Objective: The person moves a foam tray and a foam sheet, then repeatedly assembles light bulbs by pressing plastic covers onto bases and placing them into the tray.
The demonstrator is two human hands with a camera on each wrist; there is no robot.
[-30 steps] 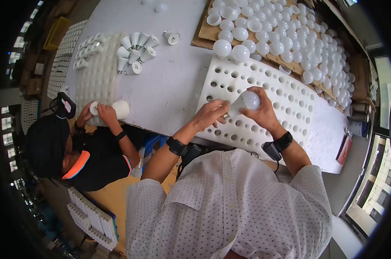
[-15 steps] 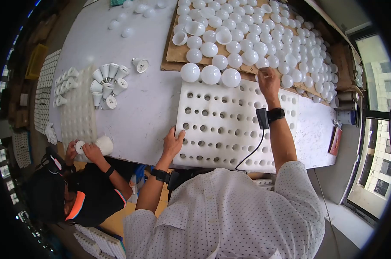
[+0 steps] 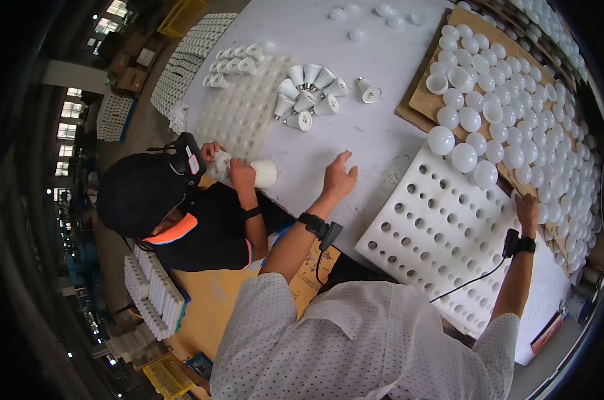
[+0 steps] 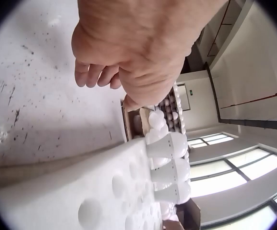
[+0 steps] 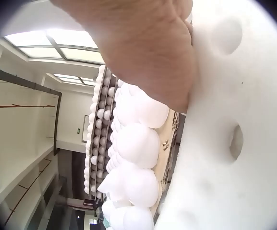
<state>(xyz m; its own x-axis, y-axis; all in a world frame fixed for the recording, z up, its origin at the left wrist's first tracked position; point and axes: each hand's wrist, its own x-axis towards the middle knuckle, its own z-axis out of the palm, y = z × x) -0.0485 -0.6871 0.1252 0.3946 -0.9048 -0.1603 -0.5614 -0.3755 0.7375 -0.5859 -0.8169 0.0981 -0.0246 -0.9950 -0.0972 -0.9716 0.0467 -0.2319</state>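
Observation:
My left hand [image 3: 340,179] reaches out over the white table, left of the foam board [image 3: 442,220], with fingers loose and nothing in them. Beyond it stands a cluster of white bulb bases [image 3: 305,100]. In the left wrist view, the fingers [image 4: 95,74] of that hand hang over the tabletop. At the board's far edge, my right hand [image 3: 527,210] sits beside the white bulb domes [image 3: 514,157]. Its fingertips are hidden, and I cannot tell what they hold. Three assembled bulbs [image 4: 169,170] stand in a row in the board's far-left holes.
Cardboard sheets [image 3: 419,110] full of white domes cover the far right of the table. To my left, another person [image 3: 162,207] handles white parts by a translucent holed tray [image 3: 239,110]. A single bulb base [image 3: 369,91] lies apart from the cluster. Several domes [image 3: 357,35] lie farther back.
The bulb I held between both hands now stands in the board. My right hand went to the far edge. My left hand left the board's left edge for the table. The head view turned left.

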